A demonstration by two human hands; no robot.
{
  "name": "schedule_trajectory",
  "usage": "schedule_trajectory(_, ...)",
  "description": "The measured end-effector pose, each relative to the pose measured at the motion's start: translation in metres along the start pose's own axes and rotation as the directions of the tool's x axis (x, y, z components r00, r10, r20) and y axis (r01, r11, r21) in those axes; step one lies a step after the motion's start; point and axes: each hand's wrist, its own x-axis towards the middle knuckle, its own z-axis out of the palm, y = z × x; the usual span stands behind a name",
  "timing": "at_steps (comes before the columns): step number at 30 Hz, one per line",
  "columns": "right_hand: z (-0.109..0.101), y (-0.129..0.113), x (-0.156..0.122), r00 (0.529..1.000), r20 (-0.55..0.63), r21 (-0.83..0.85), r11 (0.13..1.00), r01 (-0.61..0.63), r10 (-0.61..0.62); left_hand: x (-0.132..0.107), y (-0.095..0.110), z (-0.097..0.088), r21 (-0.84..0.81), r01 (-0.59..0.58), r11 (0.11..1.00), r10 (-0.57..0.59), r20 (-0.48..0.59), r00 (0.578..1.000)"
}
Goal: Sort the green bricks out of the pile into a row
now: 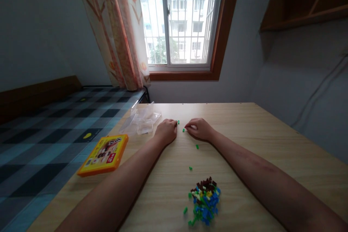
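My left hand (166, 129) rests on the table with its fingers curled in. A small green brick (178, 122) lies right at its fingertips; whether the fingers hold anything is hidden. Facing it, my right hand (200, 129) has thumb and fingers drawn together in a pinch. Another small green brick (183, 130) is just off those fingertips, and anything between them is too small to make out. Closer to me lie a loose green brick (197, 146) and a tiny green piece (190, 168). A pile of small blue, green, brown and yellow bricks (206, 203) sits at the near edge of view.
Clear plastic containers (145, 125) stand left of my left hand. A yellow-orange box (104, 154) with a printed cover lies at the table's left side. Beyond that is a bed with a checked cover (62, 134). A window (182, 21) and curtain (122, 32) are behind the wooden table (231, 116).
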Motion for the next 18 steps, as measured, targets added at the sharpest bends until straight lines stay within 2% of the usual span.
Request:
schedule_trajectory(8,0.0020,-0.0069,-0.0004,0.996,0.043,-0.050,0.995,0.084,-0.082,0.0002,-0.0004,-0.0040,-0.010,-0.031,0.999,0.031,0.015,0.999)
schedule_trajectory(18,0.0075,0.0001,0.0027,0.996,0.049,-0.107,0.991,0.078,-0.073,-0.0004,-0.0043,0.0014,-0.029,0.018,0.999,-0.018,-0.028,0.999)
